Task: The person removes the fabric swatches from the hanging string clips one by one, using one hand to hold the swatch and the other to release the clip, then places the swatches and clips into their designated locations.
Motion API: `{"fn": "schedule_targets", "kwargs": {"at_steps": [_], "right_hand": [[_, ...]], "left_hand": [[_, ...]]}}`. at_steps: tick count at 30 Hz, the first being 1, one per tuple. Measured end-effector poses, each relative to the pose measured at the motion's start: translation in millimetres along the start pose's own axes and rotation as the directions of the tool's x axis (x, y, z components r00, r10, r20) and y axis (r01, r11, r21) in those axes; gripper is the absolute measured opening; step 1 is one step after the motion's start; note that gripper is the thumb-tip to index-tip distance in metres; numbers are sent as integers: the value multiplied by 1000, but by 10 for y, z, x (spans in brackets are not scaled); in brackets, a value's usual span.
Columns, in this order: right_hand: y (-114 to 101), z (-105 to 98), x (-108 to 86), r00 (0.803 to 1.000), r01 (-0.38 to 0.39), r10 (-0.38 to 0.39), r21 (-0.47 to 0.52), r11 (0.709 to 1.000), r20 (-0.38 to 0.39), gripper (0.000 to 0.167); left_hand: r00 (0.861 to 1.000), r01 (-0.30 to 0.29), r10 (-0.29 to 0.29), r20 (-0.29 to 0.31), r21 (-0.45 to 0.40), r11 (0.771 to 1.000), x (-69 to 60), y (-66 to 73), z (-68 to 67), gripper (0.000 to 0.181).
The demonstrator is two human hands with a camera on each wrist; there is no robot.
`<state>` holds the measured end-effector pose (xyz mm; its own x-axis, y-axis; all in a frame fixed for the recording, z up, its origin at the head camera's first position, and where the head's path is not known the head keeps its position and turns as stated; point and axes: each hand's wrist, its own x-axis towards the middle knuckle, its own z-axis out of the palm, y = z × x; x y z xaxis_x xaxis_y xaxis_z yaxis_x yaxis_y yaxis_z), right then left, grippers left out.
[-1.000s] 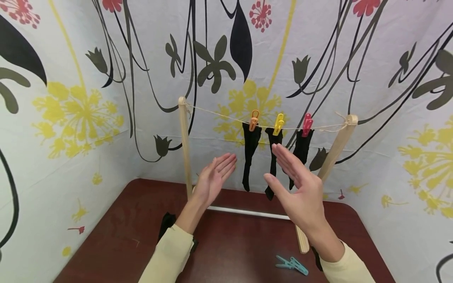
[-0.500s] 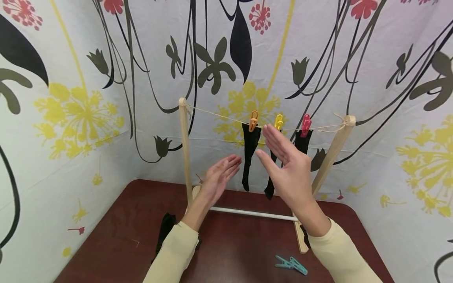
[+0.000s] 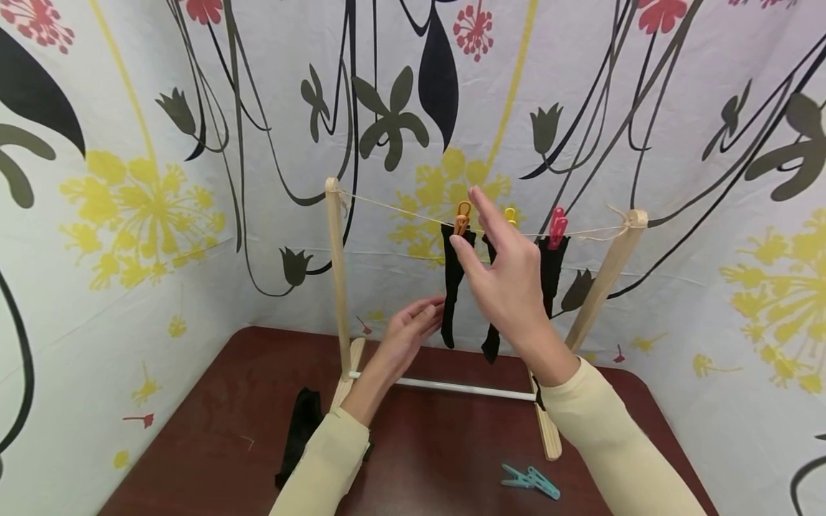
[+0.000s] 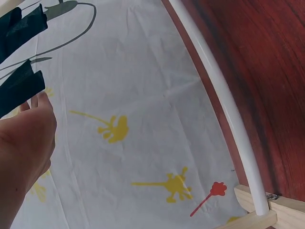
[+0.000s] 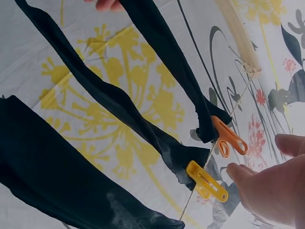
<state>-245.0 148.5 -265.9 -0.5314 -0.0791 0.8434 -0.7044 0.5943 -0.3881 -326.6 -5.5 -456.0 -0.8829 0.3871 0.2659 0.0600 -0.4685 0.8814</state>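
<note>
Three black socks hang from a string [image 3: 395, 207]. An orange clothespin [image 3: 462, 223] holds the left sock [image 3: 454, 287], a yellow clothespin [image 5: 206, 180] the middle sock [image 3: 492, 344], a pink-red clothespin [image 3: 558, 228] the right sock [image 3: 551, 274]. My right hand [image 3: 506, 279] is raised in front of the middle sock, fingers straight and thumb spread, close to the orange clothespin but apart from it in the right wrist view. My left hand [image 3: 403, 335] is beside the left sock's lower part, fingers slightly bent; whether the fingertips touch it I cannot tell.
The string runs between two wooden posts [image 3: 337, 279], joined low down by a white rod [image 3: 464, 389]. On the dark red table [image 3: 213, 416] lie a black cloth [image 3: 302, 433] at left and a teal clothespin [image 3: 530, 481] at front right. A patterned fabric wall stands behind.
My right hand has moved left and up, from the middle sock toward the orange clothespin. My left hand has shifted slightly right, to the left sock. The socks still hang in place.
</note>
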Motion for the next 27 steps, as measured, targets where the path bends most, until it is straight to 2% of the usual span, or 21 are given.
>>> {"fn": "schedule_targets", "kwargs": {"at_steps": [7,11,16,21,27], "right_hand": [[-30,23,88,994,-55,64,-99,994,92,70],[-36,53,104,987,-86,100,-111,990,128,66],[-20,81,109,986,-112,123,-98,989,112,58],[-10,89,136,988,-111,117,-63,992,98,55],[-8,91,159,989,-116,119,-39,993,87,50]], "left_hand": [[999,43,-42,-12,26,999,-17,-41,18,40],[998,68,-68,6,49,996,-45,-63,27,38],[996,90,-91,11,38,995,-77,-87,37,28],[997,75,-76,29,25,997,-98,-105,36,13],[996,82,-84,39,51,995,-119,-118,24,14]]}}
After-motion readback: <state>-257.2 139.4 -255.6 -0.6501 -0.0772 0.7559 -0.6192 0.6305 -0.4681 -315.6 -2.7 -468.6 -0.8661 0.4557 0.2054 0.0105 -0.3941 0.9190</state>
